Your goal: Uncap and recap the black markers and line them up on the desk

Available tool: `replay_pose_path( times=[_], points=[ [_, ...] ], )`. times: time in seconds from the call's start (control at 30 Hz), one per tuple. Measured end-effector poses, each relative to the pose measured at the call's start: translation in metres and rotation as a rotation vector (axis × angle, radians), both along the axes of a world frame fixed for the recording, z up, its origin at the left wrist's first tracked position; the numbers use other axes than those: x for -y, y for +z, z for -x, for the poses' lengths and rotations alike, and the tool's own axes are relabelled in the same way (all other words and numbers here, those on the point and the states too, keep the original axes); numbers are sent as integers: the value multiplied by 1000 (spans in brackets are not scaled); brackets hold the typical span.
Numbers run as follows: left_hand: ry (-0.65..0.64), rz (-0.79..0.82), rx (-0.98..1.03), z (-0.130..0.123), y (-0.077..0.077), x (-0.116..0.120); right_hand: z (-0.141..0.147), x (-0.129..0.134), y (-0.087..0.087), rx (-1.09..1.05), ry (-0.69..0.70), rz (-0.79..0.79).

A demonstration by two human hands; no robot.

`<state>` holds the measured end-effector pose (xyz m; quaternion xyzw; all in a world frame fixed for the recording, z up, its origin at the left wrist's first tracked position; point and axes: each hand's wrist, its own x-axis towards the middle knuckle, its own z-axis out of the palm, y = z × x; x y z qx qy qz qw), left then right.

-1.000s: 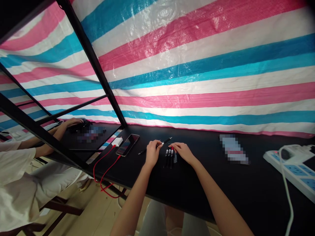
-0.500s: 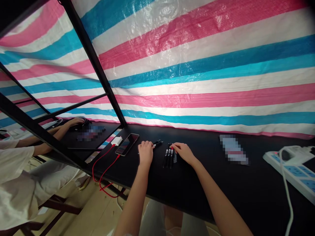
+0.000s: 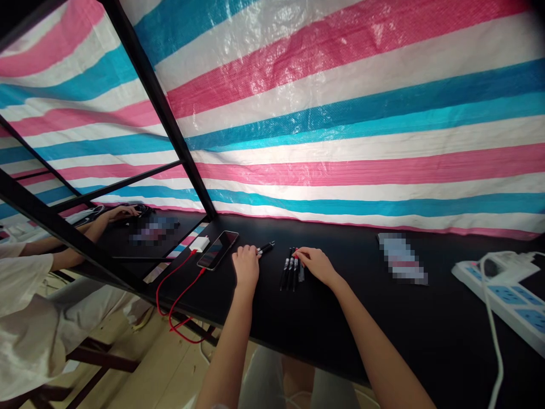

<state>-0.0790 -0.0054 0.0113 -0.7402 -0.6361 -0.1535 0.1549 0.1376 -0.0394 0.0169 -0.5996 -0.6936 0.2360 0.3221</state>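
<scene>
My left hand (image 3: 246, 266) rests on the black desk with its fingers curled round black pens (image 3: 266, 248), whose ends stick out to the right; how many it holds is hard to tell. To its right, several black pens with white-marked barrels (image 3: 288, 271) lie side by side, pointing away from me. My right hand (image 3: 317, 264) is at the right end of this row, thumb and fingers pinched on a pen with a red part (image 3: 297, 253). A clear-looking pen end (image 3: 301, 274) shows below those fingers.
Left of my hands lie a phone (image 3: 218, 250) and a white charger (image 3: 200, 245) with a red cable (image 3: 172, 311). A blurred packet (image 3: 402, 258) and a white power strip (image 3: 502, 298) lie right. Beyond the black frame (image 3: 162, 108), another person's hand (image 3: 121, 213) rests on a desk.
My left hand has slid slightly left with the pens, away from the row. My right hand stays at the row's right end. The view has shifted a little.
</scene>
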Motion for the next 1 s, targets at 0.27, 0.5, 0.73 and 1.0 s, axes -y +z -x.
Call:
replay_pose_path(
  times=[0.27, 0.5, 0.73, 1.0],
  points=[
    [51, -15, -3, -2, -1, 0, 1, 3, 4, 56, -8, 7],
    [5, -32, 26, -8, 1, 2, 1, 6, 7, 287, -185, -6],
    [-252, 19, 140, -28, 10, 12, 1, 3, 4, 390, -336, 95],
    [-387, 150, 234, -39, 11, 15, 4, 3, 3, 398, -334, 139]
  ],
)
